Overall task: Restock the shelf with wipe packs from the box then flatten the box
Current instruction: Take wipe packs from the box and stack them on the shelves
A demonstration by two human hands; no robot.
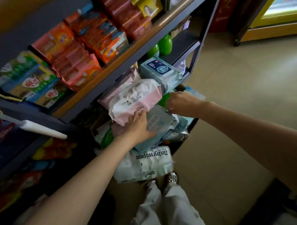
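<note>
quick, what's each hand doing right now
Left hand: open, fingers flat on the grey-blue wipe pack.
Right hand: curled at the packs' right edge; hold cannot be told.

Pink-and-white wipe pack [133, 99] at twelve o'clock looked soft, crinkled plastic film — faintly glossy; shelf frame [195, 55] was matt painted metal.

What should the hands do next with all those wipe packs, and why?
Probably the left hand should push the pink and white pack deeper onto the shelf. It sticks out past the front edge, leaning on the grey-blue packs below, while the right hand reaches in beside the pile.
</note>
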